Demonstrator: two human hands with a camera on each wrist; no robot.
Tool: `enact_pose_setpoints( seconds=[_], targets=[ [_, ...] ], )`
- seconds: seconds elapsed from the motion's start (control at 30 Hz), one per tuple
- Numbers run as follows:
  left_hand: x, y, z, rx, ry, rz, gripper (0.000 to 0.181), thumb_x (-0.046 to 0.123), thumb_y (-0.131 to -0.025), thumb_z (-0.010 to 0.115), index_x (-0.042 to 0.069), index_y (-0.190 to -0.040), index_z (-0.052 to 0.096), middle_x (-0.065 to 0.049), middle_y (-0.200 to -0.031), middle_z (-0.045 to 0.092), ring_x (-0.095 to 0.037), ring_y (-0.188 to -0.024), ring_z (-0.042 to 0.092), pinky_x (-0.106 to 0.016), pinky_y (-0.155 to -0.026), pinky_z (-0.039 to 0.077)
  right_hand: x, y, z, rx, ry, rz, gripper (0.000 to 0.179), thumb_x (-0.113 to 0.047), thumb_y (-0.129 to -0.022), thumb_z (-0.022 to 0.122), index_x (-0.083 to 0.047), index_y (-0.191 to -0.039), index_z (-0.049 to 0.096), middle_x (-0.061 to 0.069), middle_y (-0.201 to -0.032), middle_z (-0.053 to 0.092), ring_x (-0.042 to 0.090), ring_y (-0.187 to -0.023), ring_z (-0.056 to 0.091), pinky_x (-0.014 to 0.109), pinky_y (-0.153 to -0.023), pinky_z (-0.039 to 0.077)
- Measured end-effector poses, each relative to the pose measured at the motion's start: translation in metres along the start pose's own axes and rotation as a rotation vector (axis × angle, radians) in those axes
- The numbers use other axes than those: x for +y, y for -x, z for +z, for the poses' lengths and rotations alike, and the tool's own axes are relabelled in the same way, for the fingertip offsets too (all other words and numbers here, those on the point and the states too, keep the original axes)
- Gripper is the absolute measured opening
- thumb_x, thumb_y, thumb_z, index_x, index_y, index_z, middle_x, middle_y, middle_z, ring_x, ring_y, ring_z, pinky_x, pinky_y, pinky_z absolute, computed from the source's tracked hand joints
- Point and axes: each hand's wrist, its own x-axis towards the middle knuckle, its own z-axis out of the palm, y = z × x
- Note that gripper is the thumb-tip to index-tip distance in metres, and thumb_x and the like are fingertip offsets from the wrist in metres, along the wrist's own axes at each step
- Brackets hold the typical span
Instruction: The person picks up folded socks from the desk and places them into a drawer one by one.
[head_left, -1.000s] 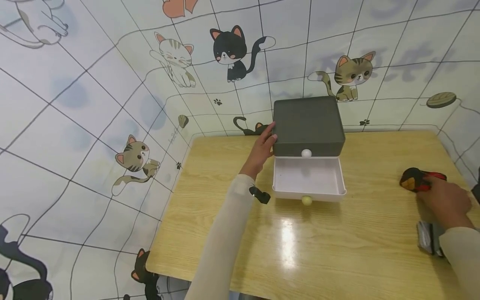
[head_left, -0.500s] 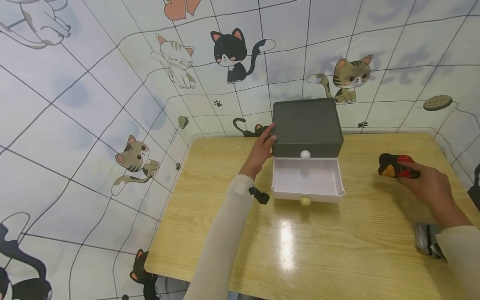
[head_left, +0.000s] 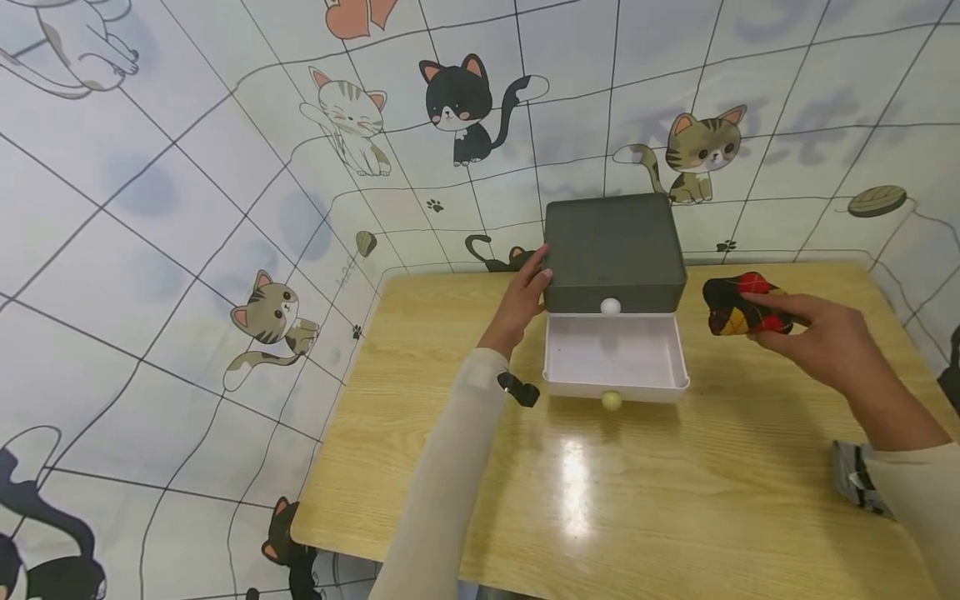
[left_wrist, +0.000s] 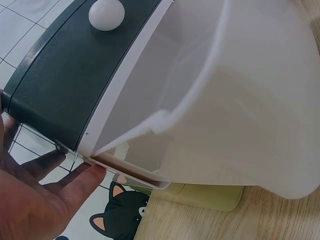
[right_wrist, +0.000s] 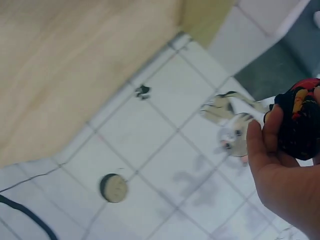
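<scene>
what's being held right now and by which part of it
The right hand pinches the patterned cloth bundle by its right end; the left hand touches the side of the drawer unit.

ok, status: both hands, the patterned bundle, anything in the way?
Left hand touching side of gray cabinet. Right hand gripping patterned bundle, right of open white drawer. Nothing seen between bundle and drawer.

The left forearm [head_left: 442, 483] is extended toward the far side, the left hand [head_left: 519, 307] held with fingers parted. The right forearm [head_left: 918, 492] is angled leftward, the right hand [head_left: 828, 340] bent in a thumb-and-finger pinch.
</scene>
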Motion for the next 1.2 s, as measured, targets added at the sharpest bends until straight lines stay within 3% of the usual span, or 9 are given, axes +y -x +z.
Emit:
enact_pose_setpoints(
  seconds=[0.17, 0.3, 0.5, 0.73, 0.8, 1.03, 1.2],
  targets=[
    [0.0, 0.0, 0.0, 0.007, 0.001, -0.004, 0.044, 0.046, -0.099, 0.05, 0.055, -0.14, 0.037, 0.012, -0.145, 0.039, -0.015, -0.131, 0.043, -0.05, -0.1, 0.041, -0.023, 0.004, -0.002, -0.016, -0.031, -0.105, 0.053, -0.009, -0.08, 0.078, -0.007, -0.131, 0.061, 0.032, -0.124, 0.054, 0.043, -0.105, 0.051, 0.024, -0.061, 0.043],
    [-0.001, -0.001, 0.001, 0.011, -0.001, -0.008, 0.044, 0.047, -0.098, 0.05, 0.056, -0.139, 0.038, 0.012, -0.145, 0.039, -0.016, -0.131, 0.043, -0.05, -0.1, 0.041, -0.036, 0.008, 0.001, -0.051, -0.04, -0.14, 0.053, -0.012, -0.08, 0.079, -0.012, -0.13, 0.063, 0.026, -0.126, 0.055, 0.04, -0.109, 0.05, 0.023, -0.066, 0.043],
    [-0.002, -0.001, 0.001, -0.002, -0.009, -0.007, 0.044, 0.048, -0.098, 0.05, 0.056, -0.14, 0.036, 0.01, -0.145, 0.038, -0.018, -0.132, 0.042, -0.051, -0.101, 0.041, -0.049, 0.01, 0.017, -0.053, -0.02, -0.271, 0.053, -0.007, -0.077, 0.08, -0.018, -0.126, 0.066, 0.014, -0.118, 0.064, 0.032, -0.106, 0.055, 0.018, -0.068, 0.041],
    [-0.001, 0.0, 0.001, 0.009, -0.012, 0.004, 0.044, 0.049, -0.098, 0.05, 0.057, -0.14, 0.036, 0.009, -0.146, 0.039, -0.018, -0.131, 0.042, -0.051, -0.101, 0.04, -0.064, -0.001, 0.047, -0.142, 0.057, -0.403, 0.047, -0.007, -0.078, 0.076, -0.015, -0.124, 0.068, 0.008, -0.104, 0.061, 0.017, -0.075, 0.049, 0.027, -0.056, 0.039],
    [-0.002, -0.001, 0.001, 0.007, -0.011, 0.002, 0.044, 0.049, -0.098, 0.05, 0.057, -0.139, 0.036, 0.009, -0.146, 0.038, -0.019, -0.132, 0.041, -0.052, -0.101, 0.04, -0.065, -0.006, 0.055, -0.171, 0.087, -0.421, 0.048, -0.007, -0.078, 0.075, -0.016, -0.124, 0.068, 0.012, -0.107, 0.06, 0.019, -0.076, 0.051, 0.028, -0.057, 0.04],
    [-0.003, -0.001, 0.002, 0.003, -0.007, -0.009, 0.043, 0.05, -0.098, 0.05, 0.058, -0.138, 0.037, 0.01, -0.148, 0.036, -0.018, -0.134, 0.039, -0.054, -0.102, 0.038, -0.066, -0.021, 0.081, -0.225, 0.144, -0.483, 0.046, -0.015, -0.075, 0.082, -0.017, -0.12, 0.071, 0.017, -0.124, 0.059, 0.033, -0.105, 0.058, 0.047, -0.078, 0.051],
    [-0.001, -0.001, 0.0, 0.002, -0.011, 0.007, 0.043, 0.048, -0.099, 0.049, 0.057, -0.139, 0.036, 0.011, -0.148, 0.035, -0.017, -0.134, 0.038, -0.052, -0.102, 0.039, -0.065, -0.032, 0.101, -0.214, 0.162, -0.566, 0.046, -0.013, -0.073, 0.083, -0.016, -0.118, 0.071, 0.01, -0.119, 0.062, 0.03, -0.103, 0.058, 0.044, -0.077, 0.051]
  ],
)
